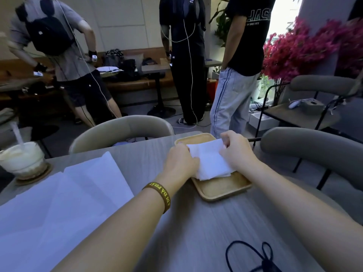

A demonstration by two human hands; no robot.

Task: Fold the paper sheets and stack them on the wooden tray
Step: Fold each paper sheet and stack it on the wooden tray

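I see a matt, pale wooden tray (pixel 222 190), soft white paper sheets (pixel 210 163), and a grey, wood-grained matt surface (pixel 196 222).

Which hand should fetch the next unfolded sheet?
Probably the left hand: the unfolded sheets lie on its side of the table. The right hand is across the wooden tray, both gripping the folded paper.

folded paper (pixel 210 160) on tray (pixel 222 188), sheets (pixel 59 201) left
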